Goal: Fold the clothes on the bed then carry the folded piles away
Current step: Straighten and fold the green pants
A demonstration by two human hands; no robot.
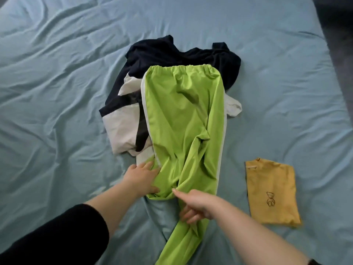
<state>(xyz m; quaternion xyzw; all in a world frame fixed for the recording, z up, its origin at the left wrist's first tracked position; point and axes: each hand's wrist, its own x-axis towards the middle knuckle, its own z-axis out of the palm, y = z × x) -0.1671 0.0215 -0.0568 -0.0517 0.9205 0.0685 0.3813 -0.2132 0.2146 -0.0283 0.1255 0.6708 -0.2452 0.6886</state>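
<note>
Lime-green trousers (183,115) with white side stripes lie lengthwise on the bed, waistband at the far end, over a heap of dark navy (172,52) and white clothes (124,129). My left hand (142,178) holds the left trouser leg near its folded lower edge, thumb under the cloth. My right hand (194,204) grips the other leg, which runs toward the bottom of the frame. A folded yellow garment (273,192) with a small bear drawing lies to the right.
The wrinkled light-blue bedsheet (57,92) covers the whole bed. A dark grey edge (338,35) borders the bed at the upper right. Bare sheet stretches to the left of the heap and behind it.
</note>
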